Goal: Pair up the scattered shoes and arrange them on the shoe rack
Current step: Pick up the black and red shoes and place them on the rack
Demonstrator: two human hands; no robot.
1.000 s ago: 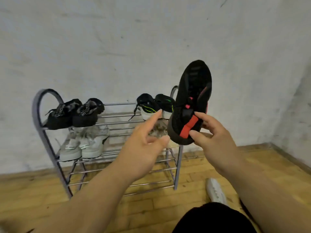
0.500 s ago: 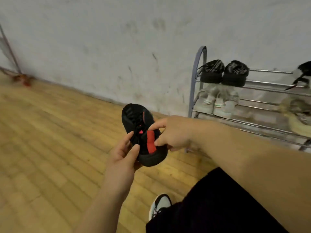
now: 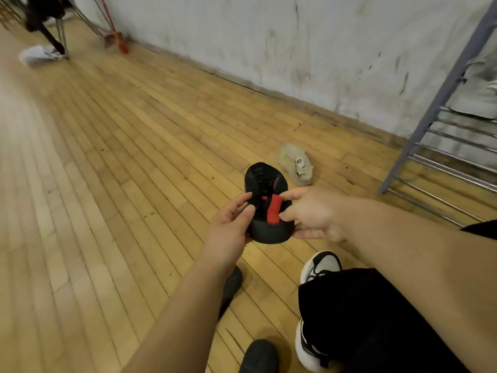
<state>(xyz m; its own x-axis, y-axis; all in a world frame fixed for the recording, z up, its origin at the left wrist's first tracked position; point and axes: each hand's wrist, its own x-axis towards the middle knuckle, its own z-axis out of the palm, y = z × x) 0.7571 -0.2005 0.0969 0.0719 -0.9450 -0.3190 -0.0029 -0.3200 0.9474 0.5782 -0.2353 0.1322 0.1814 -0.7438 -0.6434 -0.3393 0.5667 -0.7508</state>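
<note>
Nearest the camera, a black trouser leg (image 3: pixel 376 319) and two white-and-black shoes (image 3: pixel 321 266) on the wood floor (image 3: pixel 107 184), plus dark shoes (image 3: pixel 258 356) at bottom. Above them both hands hold a black shoe (image 3: pixel 265 196) w/ red tab in mid-air: left hand (image 3: pixel 231 227) pinches its left edge, right hand (image 3: pixel 312 211) clamps the heel, thumb on the tab. Just beyond, a beige shoe (image 3: pixel 297 162) lies on the floor near the wall. Far right: rack (image 3: pixel 435 103), pale shoes on a shelf.

Place: a plain room, maybe in a home.
Floor: yellow wood floor (image 3: pixel 113 146).
Wall: scuffed white wall (image 3: pixel 269 36).
Clues: a metal shoe rack (image 3: pixel 430 109), a loose beige shoe (image 3: pixel 297 162).
</note>
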